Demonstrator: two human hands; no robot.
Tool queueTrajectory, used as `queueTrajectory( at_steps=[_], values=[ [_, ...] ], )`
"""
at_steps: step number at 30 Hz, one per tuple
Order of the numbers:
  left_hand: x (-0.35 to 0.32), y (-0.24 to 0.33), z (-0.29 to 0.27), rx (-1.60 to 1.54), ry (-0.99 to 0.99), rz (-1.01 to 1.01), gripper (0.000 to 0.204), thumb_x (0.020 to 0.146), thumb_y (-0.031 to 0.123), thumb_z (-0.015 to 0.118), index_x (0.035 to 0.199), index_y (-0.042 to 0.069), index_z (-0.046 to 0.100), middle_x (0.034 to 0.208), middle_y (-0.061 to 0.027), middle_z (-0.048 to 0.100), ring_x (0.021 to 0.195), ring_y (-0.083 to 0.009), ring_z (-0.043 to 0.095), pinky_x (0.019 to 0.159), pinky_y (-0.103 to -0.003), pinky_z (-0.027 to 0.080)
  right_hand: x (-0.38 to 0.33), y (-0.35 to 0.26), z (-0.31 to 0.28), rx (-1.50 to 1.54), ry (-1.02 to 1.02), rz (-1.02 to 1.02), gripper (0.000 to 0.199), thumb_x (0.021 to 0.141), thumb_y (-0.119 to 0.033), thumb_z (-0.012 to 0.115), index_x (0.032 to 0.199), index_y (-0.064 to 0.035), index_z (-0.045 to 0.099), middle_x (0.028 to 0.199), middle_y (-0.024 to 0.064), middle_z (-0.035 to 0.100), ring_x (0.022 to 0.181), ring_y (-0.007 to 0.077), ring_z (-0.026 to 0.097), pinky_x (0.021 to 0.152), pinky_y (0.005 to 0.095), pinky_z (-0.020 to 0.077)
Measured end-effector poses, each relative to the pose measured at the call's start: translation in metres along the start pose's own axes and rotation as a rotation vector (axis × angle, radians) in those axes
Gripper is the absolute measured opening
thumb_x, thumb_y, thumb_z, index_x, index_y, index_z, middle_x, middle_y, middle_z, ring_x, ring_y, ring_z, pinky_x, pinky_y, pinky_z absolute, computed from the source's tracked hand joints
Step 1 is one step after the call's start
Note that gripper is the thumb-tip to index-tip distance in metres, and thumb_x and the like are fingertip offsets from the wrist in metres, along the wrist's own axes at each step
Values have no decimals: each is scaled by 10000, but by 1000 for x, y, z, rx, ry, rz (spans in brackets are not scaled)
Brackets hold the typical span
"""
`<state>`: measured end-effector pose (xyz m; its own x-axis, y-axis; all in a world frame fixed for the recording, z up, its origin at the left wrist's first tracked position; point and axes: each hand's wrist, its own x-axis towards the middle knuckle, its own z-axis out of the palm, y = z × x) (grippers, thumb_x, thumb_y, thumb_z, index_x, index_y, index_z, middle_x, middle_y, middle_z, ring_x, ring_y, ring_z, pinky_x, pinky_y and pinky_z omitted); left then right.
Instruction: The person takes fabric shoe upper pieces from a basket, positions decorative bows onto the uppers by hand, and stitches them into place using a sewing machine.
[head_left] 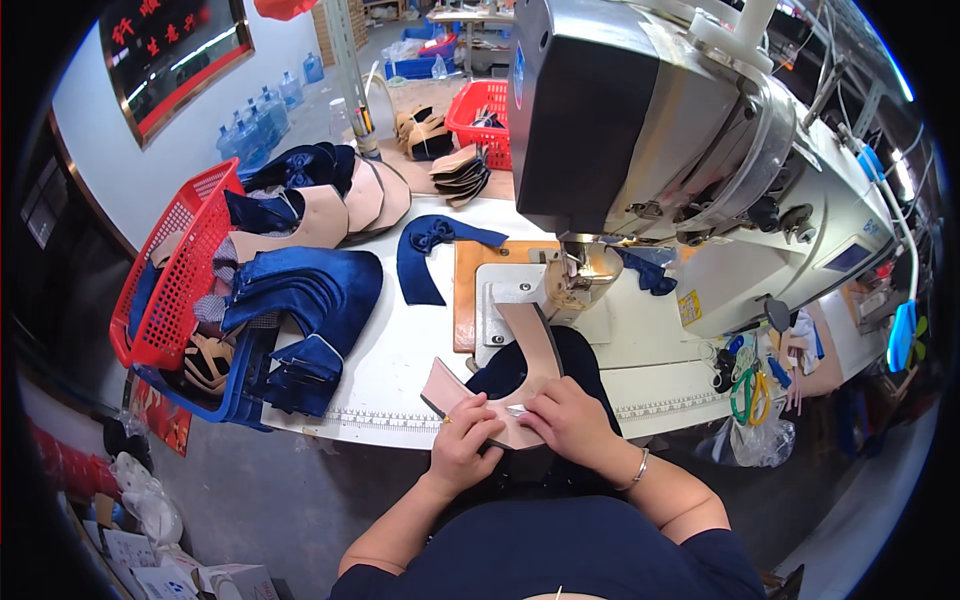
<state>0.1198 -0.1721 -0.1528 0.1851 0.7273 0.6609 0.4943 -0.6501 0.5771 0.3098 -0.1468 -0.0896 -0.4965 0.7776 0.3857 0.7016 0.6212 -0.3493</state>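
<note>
At the front edge of the sewing table, both hands hold a curved, U-shaped shoe upper piece, its beige lining side up. My left hand is closed on its near left part, fingers curled. My right hand pinches the near right part, close to the left. Between the fingertips shows a small pale, shiny bit, too small to name. Dark blue fabric lies beneath the piece. Just beyond stands the sewing machine, its needle area above the metal plate.
A blue velvet upper with a bow lies left of the machine. Stacked blue uppers and a red basket stand at the left. Green and yellow-handled scissors hang at the right edge. A ruler strip runs along the front.
</note>
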Motion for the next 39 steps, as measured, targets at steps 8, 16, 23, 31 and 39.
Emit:
queueTrajectory(
  at_steps=[8,16,23,31,39],
  values=[
    [0,1,1,-20,16,-3,297,590,-3,671,877,59,627,935,-99,575,1031,-339,579,868,-406,494,7,-5,6,-39,-13,-19,141,748,-202,692,765,-92,606,786,40,550,750,220,557,615,308,475],
    [48,21,-51,68,207,186,206,670,-32,662,866,23,638,814,-106,640,774,-259,649,735,-354,520,14,13,-32,522,353,149,265,817,-241,663,962,-29,600,910,84,537,795,136,543,564,243,402],
    [96,39,-69,-684,-30,-518,97,841,63,633,891,-17,609,747,-36,631,680,-73,574,619,-217,465,18,-12,-67,691,216,239,673,706,-408,764,1209,-41,510,1056,105,609,928,203,601,805,308,479],
    [73,18,-25,-1032,-88,-751,180,828,38,645,988,2,571,889,-43,637,791,-83,595,733,-222,488,7,18,-44,836,45,486,526,739,-178,750,1176,12,529,1016,92,658,907,141,623,816,260,479],
    [71,-4,-35,-964,-77,-801,320,757,20,707,1048,0,574,907,-58,650,805,-111,613,756,-258,503,-2,29,-53,892,83,477,433,755,-128,736,1135,-3,571,878,21,607,759,71,524,691,217,445]
  ],
)
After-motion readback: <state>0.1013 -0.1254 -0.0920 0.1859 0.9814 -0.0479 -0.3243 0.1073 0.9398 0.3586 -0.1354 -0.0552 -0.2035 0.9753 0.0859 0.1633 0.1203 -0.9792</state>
